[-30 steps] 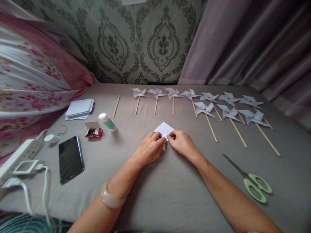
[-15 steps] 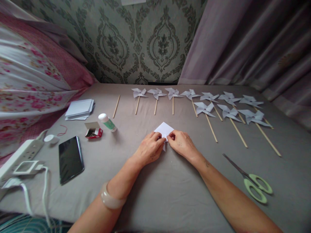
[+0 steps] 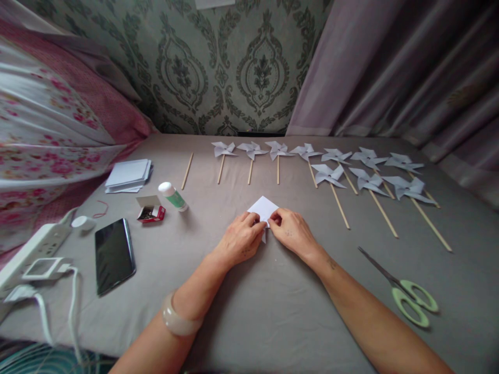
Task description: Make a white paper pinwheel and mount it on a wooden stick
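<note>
A small white sheet of paper (image 3: 263,205), partly cut or folded, lies between my hands at the middle of the table. My left hand (image 3: 242,235) has its fingers bent and pressed on the paper's left and near side. From the right, my right hand (image 3: 291,228) pinches the paper's edge between thumb and forefinger. A narrow flap of the paper pokes out below the fingertips. Most of its near half is covered by my fingers, so I cannot tell how it is folded there.
Finished paper pinwheels (image 3: 328,176) on sticks lie across the back and right. Scissors (image 3: 401,288) rest at the right. Leftward are a loose stick (image 3: 187,171), glue stick (image 3: 172,196), small red box (image 3: 150,212), paper stack (image 3: 128,175), phone (image 3: 114,257) and power strip (image 3: 37,249).
</note>
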{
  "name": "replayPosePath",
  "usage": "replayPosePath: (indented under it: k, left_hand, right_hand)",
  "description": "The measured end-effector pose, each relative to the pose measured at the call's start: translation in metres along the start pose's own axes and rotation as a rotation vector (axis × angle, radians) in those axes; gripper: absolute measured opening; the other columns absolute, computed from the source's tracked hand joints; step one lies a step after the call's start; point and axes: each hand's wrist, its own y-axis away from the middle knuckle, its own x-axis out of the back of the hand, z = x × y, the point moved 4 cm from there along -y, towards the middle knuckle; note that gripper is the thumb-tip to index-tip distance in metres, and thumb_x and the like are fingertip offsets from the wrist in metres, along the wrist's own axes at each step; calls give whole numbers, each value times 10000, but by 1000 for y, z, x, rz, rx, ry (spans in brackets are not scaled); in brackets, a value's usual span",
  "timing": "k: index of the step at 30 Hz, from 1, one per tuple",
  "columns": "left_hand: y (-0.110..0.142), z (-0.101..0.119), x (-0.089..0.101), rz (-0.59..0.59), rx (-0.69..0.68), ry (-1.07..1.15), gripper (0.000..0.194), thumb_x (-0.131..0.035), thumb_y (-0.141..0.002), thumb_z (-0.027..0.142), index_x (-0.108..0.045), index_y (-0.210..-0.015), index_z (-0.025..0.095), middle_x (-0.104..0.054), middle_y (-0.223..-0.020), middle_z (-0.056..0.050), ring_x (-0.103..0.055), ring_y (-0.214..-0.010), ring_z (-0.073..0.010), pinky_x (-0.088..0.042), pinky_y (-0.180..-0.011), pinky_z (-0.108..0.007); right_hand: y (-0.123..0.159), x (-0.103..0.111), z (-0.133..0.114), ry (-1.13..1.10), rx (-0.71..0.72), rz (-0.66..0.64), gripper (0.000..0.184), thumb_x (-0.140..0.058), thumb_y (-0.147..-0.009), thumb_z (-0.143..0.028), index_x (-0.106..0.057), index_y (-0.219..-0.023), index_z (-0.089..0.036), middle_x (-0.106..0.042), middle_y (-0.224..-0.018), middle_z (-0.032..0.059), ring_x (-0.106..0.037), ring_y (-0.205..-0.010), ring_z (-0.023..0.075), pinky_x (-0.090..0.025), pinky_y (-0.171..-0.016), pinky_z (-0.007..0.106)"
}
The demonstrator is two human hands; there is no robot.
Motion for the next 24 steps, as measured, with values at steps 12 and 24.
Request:
replayPosePath:
  k: [12,24]
  left_hand:
    - [1,0,-2,0,10,-5,254,-420,-928,250,-616,-1075,183,-590,-990,-96,-534,-955,-220,-481,-863,-362]
    - [2,-1,-4,-6,4,-7,259,-431,-929,269,-614,-1089,179,-589,-1007,-102,-534,-973,-226,-480,-870,-369]
  right_hand:
    - [1,2,1,-8,40,21,223,-504,-864,-252,-703,-953,-207,-718,-927,65,-653,-857,199,-448,-764,280]
    - [-1,0,6,-97,35,-30,187,-558,-842,-246,-692,-957,-187,-733,-903,65,-669,-855,191,-457,-786,275]
